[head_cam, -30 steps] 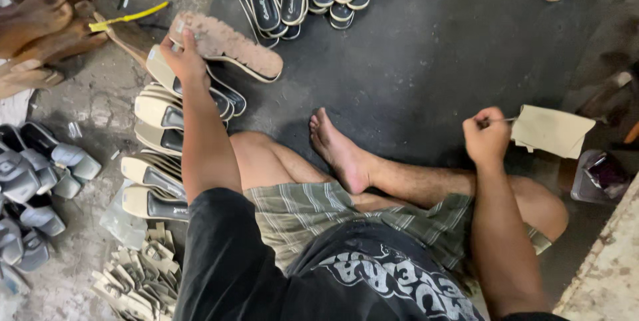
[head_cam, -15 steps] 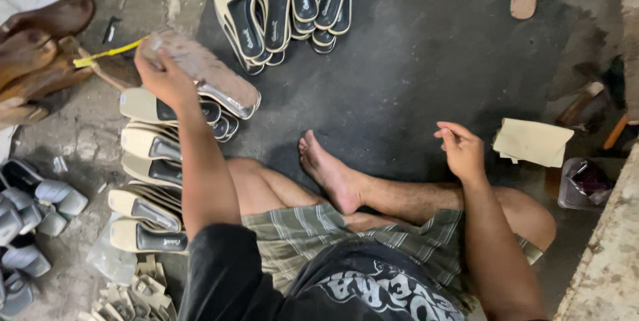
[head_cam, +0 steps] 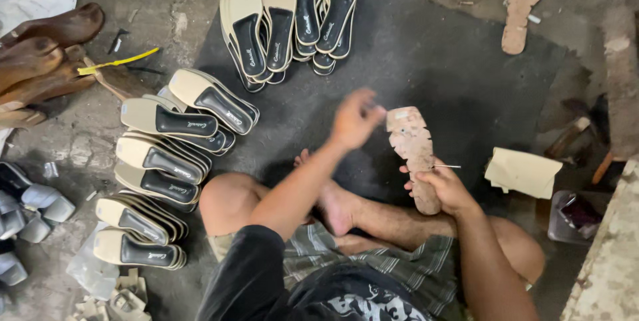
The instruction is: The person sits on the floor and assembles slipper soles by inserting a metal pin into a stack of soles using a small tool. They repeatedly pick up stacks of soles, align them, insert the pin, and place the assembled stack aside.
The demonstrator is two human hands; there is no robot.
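Head view: sole in right grip.

Pale, blotchy shoe sole — flat, upright lengthwise, above dark mat

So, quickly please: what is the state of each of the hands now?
Left hand: blurred, at the top end of the sole; grip cannot be told.
Right hand: closed on the sole's lower end.

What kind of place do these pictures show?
Probably a small footwear workshop, with work done on the floor. Stacks of unfinished sandals lie on a dark mat, and the right hand holds a bare sole.
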